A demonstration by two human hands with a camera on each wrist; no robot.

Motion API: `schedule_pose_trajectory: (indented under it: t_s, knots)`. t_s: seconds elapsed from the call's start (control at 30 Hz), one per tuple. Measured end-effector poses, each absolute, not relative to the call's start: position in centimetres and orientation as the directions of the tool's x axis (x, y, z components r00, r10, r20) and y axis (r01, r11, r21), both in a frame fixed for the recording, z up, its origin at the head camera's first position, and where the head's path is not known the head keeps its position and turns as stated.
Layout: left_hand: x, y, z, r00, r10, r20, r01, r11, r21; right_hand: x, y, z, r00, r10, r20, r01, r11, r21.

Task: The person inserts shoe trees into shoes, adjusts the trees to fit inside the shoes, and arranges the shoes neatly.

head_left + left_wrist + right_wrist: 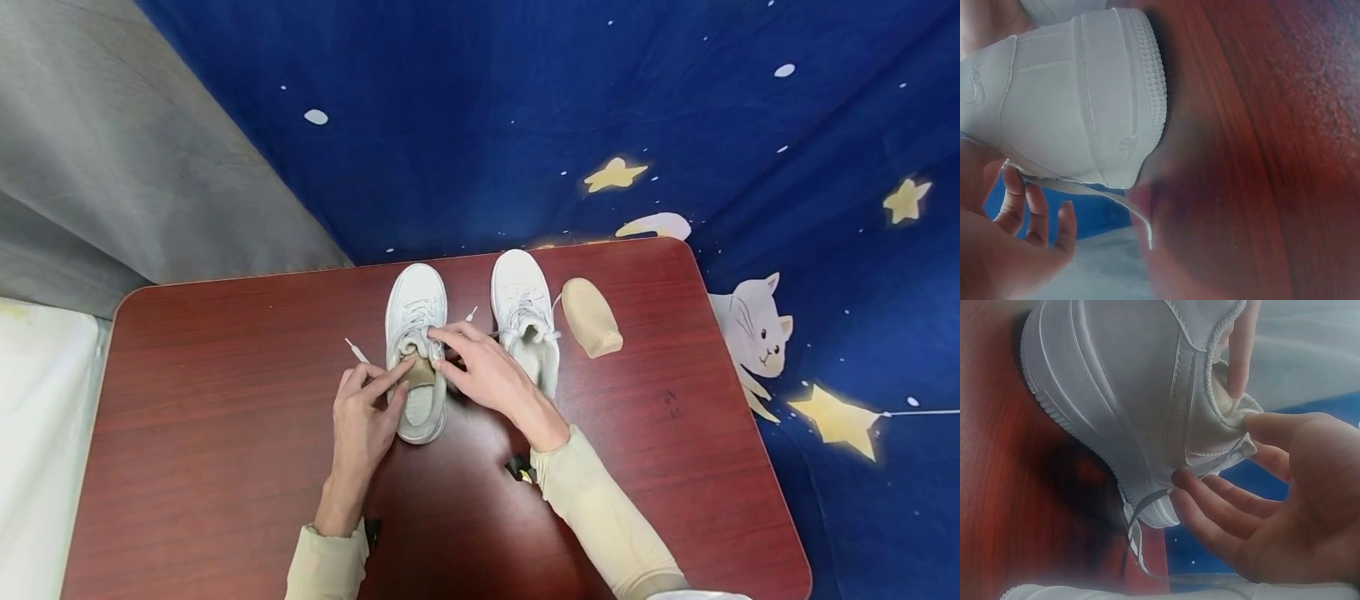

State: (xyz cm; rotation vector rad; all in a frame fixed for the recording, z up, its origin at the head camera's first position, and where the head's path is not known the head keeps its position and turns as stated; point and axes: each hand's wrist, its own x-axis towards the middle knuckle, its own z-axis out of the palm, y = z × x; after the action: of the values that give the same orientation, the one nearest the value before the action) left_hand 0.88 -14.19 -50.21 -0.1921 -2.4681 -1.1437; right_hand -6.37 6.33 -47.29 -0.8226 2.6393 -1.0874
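Note:
A white sneaker (416, 300) stands on the table, toe pointing away, a tan shoe insert (422, 372) inside its opening. My left hand (365, 412) reaches in from the left, thumb and index finger pinching the insert's left side; its other fingers are loosely curled beside the shoe in the left wrist view. From the right, my right hand (483, 367) pinches the collar beside the tongue between thumb and index finger. Its other fingers touch the shoe's side near a loose lace (1147, 500). The inner end of the insert is hidden under the tongue.
A second white sneaker (517, 279) stands to the right, partly behind my right forearm. Beside it lies another tan insert (591, 317). A loose lace end (357, 350) sticks out left of the first shoe. Curtains hang behind the red-brown table (225, 400).

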Motion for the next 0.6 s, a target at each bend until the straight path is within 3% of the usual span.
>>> schedule_pose_trajectory:
  t_s: [0.37,0.6]
  knots:
    - [1.45,-14.69,-49.45,-0.931,-0.028,0.363,0.249,0.677,0.693,-6.42,6.27,-47.14,-0.833,-0.552,0.039,-0.424,0.591,-0.686]
    - [1.68,-14.93,-49.52,-0.921,-0.025,0.389,0.274,0.668,0.692,-6.28,6.31,-47.01,-0.842,-0.538,0.042,-0.41,0.588,-0.698]
